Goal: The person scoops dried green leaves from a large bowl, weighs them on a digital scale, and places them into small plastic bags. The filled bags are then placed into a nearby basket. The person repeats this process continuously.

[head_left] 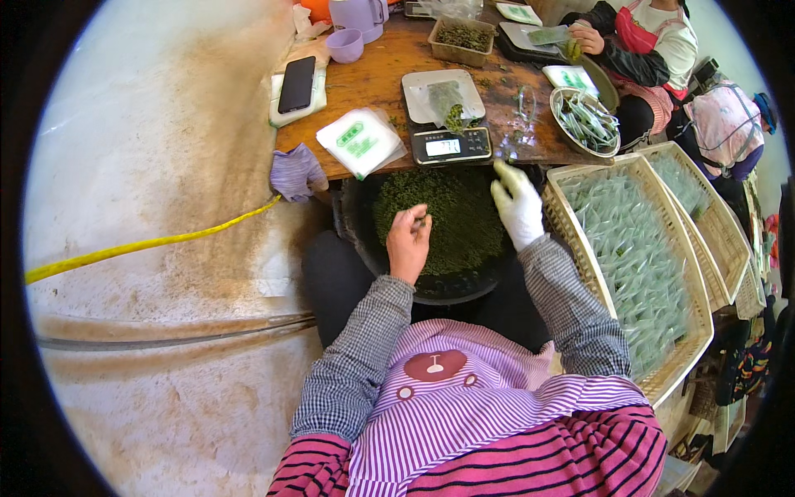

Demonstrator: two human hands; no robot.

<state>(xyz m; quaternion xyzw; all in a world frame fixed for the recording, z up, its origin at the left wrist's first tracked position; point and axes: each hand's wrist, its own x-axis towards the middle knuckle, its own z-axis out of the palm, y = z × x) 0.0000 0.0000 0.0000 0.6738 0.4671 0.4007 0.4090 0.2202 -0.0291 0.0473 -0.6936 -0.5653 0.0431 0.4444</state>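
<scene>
My bare left hand (409,245) is over a round black basin (431,296), its fingers curled in; whether anything is in them is hidden. Small dark-green leaves (451,228) fill the basin. My right hand (518,204), in a white glove with yellowish fingertips, reaches over the basin's right side, its fingers apart and nothing seen in them. Just beyond, at the table edge, stands a digital scale (453,147) with a lit display. On its pan lies a clear plastic bag (445,98) with green leaves at its mouth.
Flat printed bags (361,142), a phone (297,84) and a purple cup (345,45) lie left on the wooden table (389,73). A bowl of packets (585,121) stands right. A crate of filled bags (633,265) is beside my right arm. Another person (650,50) works opposite.
</scene>
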